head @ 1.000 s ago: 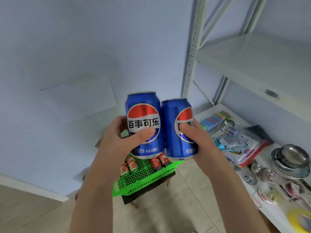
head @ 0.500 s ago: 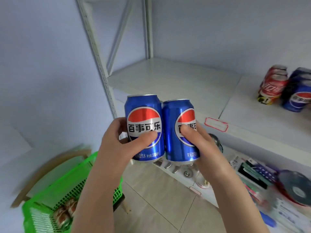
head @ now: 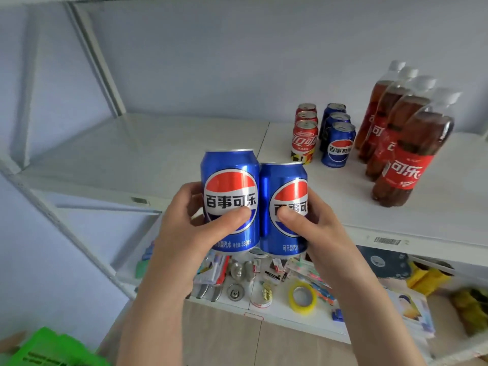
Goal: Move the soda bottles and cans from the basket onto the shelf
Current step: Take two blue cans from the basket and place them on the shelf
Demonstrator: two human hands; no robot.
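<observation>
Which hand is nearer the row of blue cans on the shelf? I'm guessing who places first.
Right. The right hand is below-left of the row of blue cans; the left hand is farther left.

Two blue Pepsi cans [head: 254, 202] upright, side by side, touching, held above shelf [head: 142, 157]. On shelf: red cans [head: 304, 133], blue cans [head: 336, 138], cola bottles [head: 401, 138] in rows. Green basket [head: 50, 350] lower left.

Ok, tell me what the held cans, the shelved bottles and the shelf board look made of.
Pepsi cans: likely aluminium, glossy, streaked highlights.
Cola bottles: clear plastic, dark liquid visible, white caps.
Shelf board: probably white-painted metal, smooth, faint sheen.
</observation>
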